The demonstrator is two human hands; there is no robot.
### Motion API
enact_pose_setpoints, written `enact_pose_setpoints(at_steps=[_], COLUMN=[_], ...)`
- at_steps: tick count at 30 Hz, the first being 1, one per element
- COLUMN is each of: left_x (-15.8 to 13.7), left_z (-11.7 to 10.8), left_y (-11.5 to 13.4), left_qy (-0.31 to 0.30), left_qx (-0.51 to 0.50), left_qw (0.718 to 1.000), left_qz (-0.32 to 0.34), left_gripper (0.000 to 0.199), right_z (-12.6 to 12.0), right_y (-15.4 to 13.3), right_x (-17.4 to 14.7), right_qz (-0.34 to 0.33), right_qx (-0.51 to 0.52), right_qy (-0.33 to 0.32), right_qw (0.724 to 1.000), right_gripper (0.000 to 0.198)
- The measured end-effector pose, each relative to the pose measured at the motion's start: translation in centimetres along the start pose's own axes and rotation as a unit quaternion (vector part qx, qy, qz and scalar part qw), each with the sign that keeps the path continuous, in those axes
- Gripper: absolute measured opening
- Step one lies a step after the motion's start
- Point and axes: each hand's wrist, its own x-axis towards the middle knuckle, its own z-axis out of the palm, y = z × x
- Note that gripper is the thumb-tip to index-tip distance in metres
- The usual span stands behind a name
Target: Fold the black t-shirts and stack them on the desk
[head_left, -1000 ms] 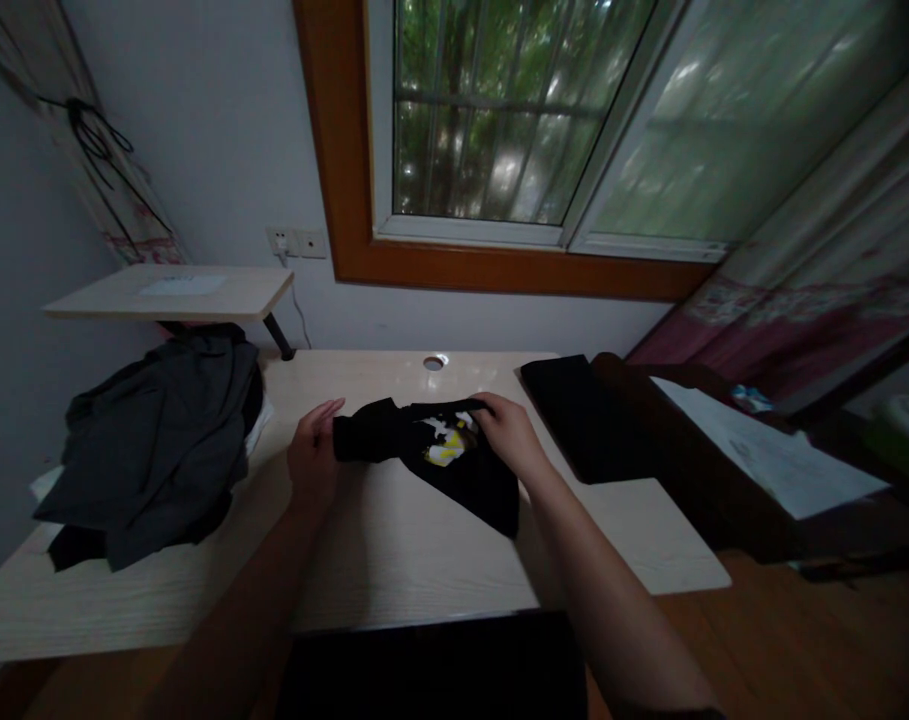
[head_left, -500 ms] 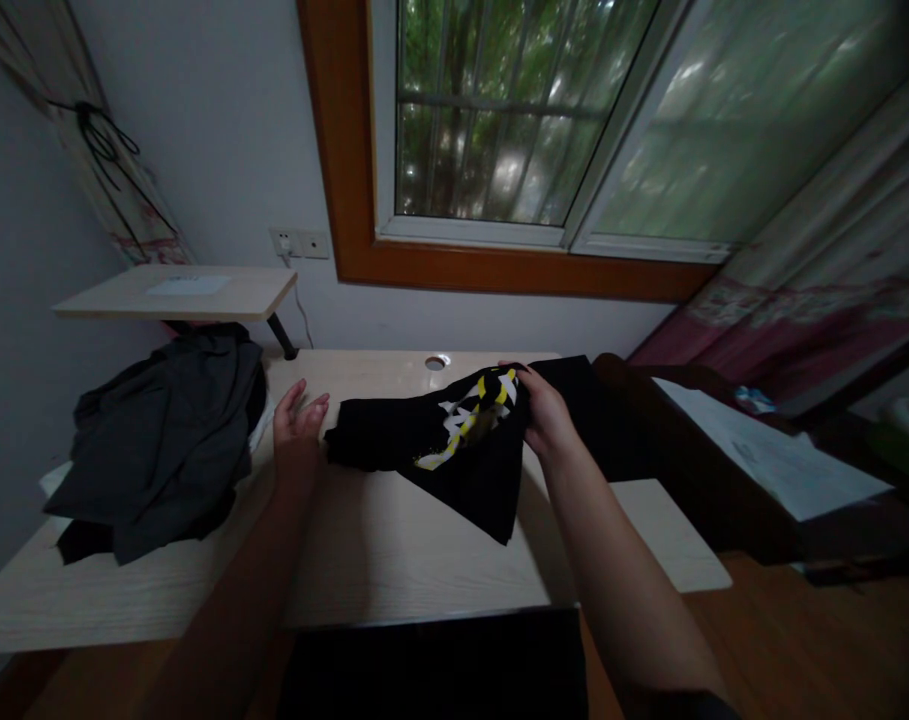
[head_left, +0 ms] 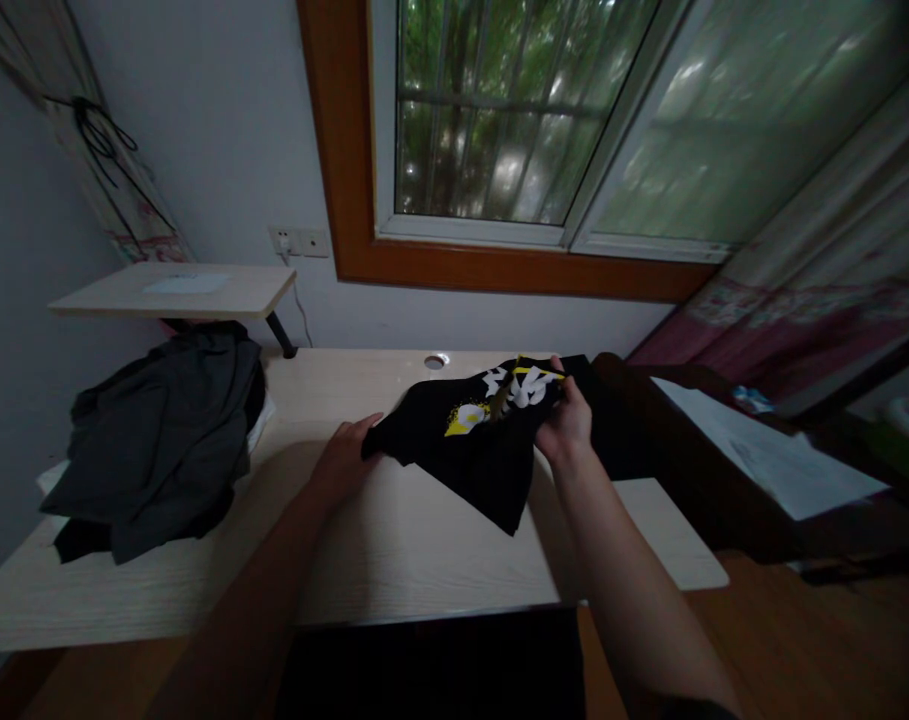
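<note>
A black T-shirt [head_left: 461, 450] with a yellow and white print lies bunched over the light wooden desk [head_left: 394, 560]. My left hand [head_left: 347, 455] is closed on its left end, low over the desktop. At the printed part's right end, my right hand [head_left: 566, 425] grips the cloth between thumb and fingers, holding it raised. A loose corner of the shirt hangs toward the desk's front. Behind my right hand, more black cloth [head_left: 619, 430] lies at the desk's right side.
A heap of dark grey and black clothes [head_left: 154, 440] sits on the desk's left under a small raised shelf [head_left: 176, 290]. A dark brown piece of furniture [head_left: 724, 470] with a pale sheet [head_left: 769, 450] stands right. The window [head_left: 529, 120] is behind.
My left hand has moved right and taken hold of the shirt's left end. My right hand has shifted slightly right with the cloth, and the print is folded differently.
</note>
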Motion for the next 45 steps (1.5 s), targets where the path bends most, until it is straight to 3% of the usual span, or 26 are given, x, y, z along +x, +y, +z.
enact_pose_setpoints(at_steps=[4,6,9,12,14,15,17,20,23,26,28,31,35,38,41,45], left_x=[0.1,0.1,0.5,1.1,1.3,1.3,1.2,0.8,0.3,-0.5,-1.1,-1.9,-2.3,-2.3,-2.2,-1.7], left_z=[-0.7,-1.1,-2.1,-3.0,-3.4,-3.4,-3.4,-3.1,-2.8,-2.4,-1.8,-0.8,0.3,0.5,0.4,0.4], left_y=[-0.7,-1.6,-3.3,-4.9,-5.3,-5.2,-4.7,-3.3,-1.6,0.4,1.9,3.8,5.1,5.0,4.4,2.8], left_qy=[0.022,0.101,0.233,0.351,0.416,0.423,0.395,0.363,0.319,0.167,0.057,-0.071,-0.174,-0.172,-0.15,-0.101], left_qx=[-0.102,-0.212,-0.355,-0.457,-0.527,-0.549,-0.549,-0.459,-0.286,-0.115,-0.058,-0.02,0.009,0.025,0.055,0.054], left_qw=[0.994,0.967,0.888,0.789,0.714,0.699,0.729,0.81,0.903,0.969,0.975,0.958,0.927,0.933,0.948,0.968], left_qz=[-0.038,-0.101,-0.176,-0.213,-0.198,-0.173,-0.105,-0.039,0.027,0.139,0.208,0.278,0.333,0.314,0.274,0.225], left_gripper=[0.029,0.019,0.015,0.016,0.023,0.03,0.043,0.052,0.039,0.014,0.008,0.016,0.034,0.043,0.026,0.018], right_z=[-0.7,-1.0,-1.2,-1.1,-1.0,-0.9,-0.9,-1.1,-1.7,-2.6,-3.3,-4.5,-5.7,-5.8,-5.5,-5.1], right_y=[0.1,0.0,-0.2,0.0,0.6,0.9,1.8,2.8,3.4,3.9,4.6,6.1,8.1,8.8,8.7,7.8], right_x=[-0.1,0.0,0.1,-0.1,-0.3,-0.4,-0.6,-0.8,-1.0,-1.2,-1.2,-1.2,-1.2,-1.6,-2.3,-2.6], right_qz=[-0.012,-0.024,-0.035,-0.02,0.007,0.018,0.032,0.033,0.029,0.049,0.062,0.042,-0.031,-0.062,-0.052,-0.062], right_qx=[-0.021,-0.03,-0.038,-0.059,-0.086,-0.102,-0.133,-0.163,-0.203,-0.267,-0.311,-0.374,-0.453,-0.465,-0.421,-0.34], right_qy=[-0.037,-0.039,-0.036,-0.043,-0.046,-0.046,-0.045,-0.049,-0.064,-0.069,-0.072,-0.077,-0.098,-0.122,-0.124,-0.089], right_qw=[0.999,0.998,0.998,0.997,0.995,0.994,0.99,0.985,0.977,0.96,0.946,0.923,0.886,0.875,0.897,0.934], right_gripper=[0.04,0.042,0.045,0.049,0.054,0.058,0.069,0.077,0.075,0.077,0.076,0.064,0.049,0.041,0.035,0.033])
